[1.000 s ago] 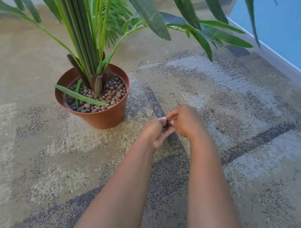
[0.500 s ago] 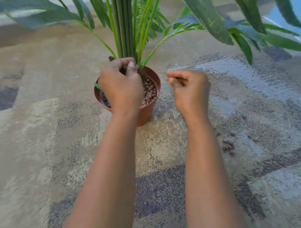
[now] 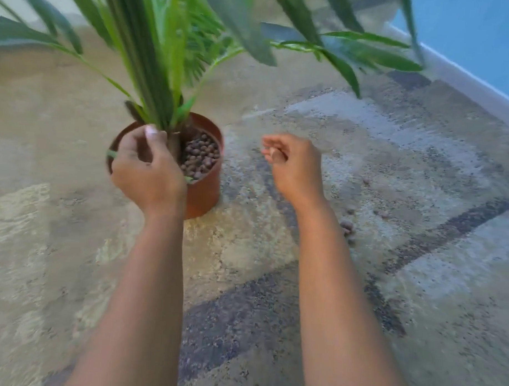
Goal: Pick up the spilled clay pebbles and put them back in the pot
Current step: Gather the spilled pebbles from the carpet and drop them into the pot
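A terracotta pot (image 3: 204, 191) with a green palm (image 3: 153, 73) stands on the carpet, filled with brown clay pebbles (image 3: 199, 157). My left hand (image 3: 146, 171) hovers over the pot's left half, loosely cupped, thumb against the stems; its hollow shows nothing inside. My right hand (image 3: 292, 162) hangs to the right of the pot, a hand's width from the rim, with fingers curled in and nothing visible in them. A few spilled pebbles (image 3: 347, 226) lie on the carpet just right of my right forearm, with others (image 3: 384, 214) a little farther out.
Patterned beige and grey carpet (image 3: 244, 279) covers the floor. A white skirting board (image 3: 467, 82) and blue wall (image 3: 469, 33) run along the far right. Long palm leaves (image 3: 338, 63) hang over the area above the pot and my hands.
My hands parted in front of the pot; the left went up over the pot and has loosened from a fist. The right hand has stayed beside the pot.
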Demonstrator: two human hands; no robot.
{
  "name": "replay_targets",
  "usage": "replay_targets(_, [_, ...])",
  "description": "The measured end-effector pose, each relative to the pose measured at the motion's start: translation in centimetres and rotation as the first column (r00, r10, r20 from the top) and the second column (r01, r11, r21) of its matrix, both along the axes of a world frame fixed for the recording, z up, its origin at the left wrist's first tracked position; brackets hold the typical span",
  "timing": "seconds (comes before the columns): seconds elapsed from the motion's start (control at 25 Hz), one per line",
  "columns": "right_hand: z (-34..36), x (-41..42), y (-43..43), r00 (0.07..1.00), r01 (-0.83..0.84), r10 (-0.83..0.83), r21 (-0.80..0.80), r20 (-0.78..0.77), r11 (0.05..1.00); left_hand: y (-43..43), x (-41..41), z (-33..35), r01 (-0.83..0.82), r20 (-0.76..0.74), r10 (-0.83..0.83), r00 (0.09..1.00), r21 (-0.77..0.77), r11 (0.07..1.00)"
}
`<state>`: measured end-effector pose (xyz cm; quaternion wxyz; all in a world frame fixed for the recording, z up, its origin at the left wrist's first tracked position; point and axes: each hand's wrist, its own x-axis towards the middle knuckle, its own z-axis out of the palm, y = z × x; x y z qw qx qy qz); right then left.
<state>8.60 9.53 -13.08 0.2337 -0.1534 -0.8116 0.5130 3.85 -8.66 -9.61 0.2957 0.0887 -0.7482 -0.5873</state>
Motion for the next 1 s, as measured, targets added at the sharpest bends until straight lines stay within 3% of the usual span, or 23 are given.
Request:
replay_targets(0.08, [-2.0,2.5,3.9,0.974,0.172,-0.180,0.068,0.139,0.983,4.2,1.4,-0.8,0.096,-0.116,-0.090,0.989,0.049,0.994])
replay_targets(0.16, [-4.1,5.2,7.7,0.903,0.322,-0.357,0.176,0.238,0.930,8.5,3.6,-2.2,0.273,-0.110,-0.276,0.955,-0.045,0.961])
replay_targets(0.24, [-6.1,7.7,11.1,0.805,0.441,-0.511,0.273,0.302,0.855,11.9,5.4,-4.6,0.482,0.045,-0.485,0.873,-0.226,0.846])
replay_targets(0.32, [-8.0,9.4,13.3,0.737,0.457,-0.578,0.373,0.350,0.808,14.1,7.0,-7.5,0.663,0.276,-0.603,0.749,-0.336,0.669])
replay_targets(0.4, [-9.6,9.8,13.8,0.738,0.387,-0.557,0.438,0.380,0.811,14.9,8.5,-10.3,0.794,0.437,-0.665,0.606,-0.285,0.537])
replay_targets(0.48, [-10.1,8.9,13.8,0.754,0.308,-0.529,0.500,0.391,0.809,14.7,9.8,-12.5,0.844,0.494,-0.689,0.531,-0.241,0.479])
replay_targets(0.68, [-9.9,7.3,14.8,0.759,0.076,-0.452,0.625,0.469,0.777,14.0,9.5,-14.7,0.846,0.462,-0.711,0.529,-0.217,0.488])
replay_targets(0.84, [-9.1,7.5,14.4,0.779,0.274,-0.482,0.473,0.402,0.838,14.1,9.5,-14.8,0.837,0.449,-0.711,0.540,-0.200,0.510])
replay_targets(1.0, [-8.4,11.0,14.2,0.644,0.504,-0.668,0.450,0.373,0.737,14.1,9.3,-15.0,0.832,0.458,-0.725,0.515,-0.065,0.550])
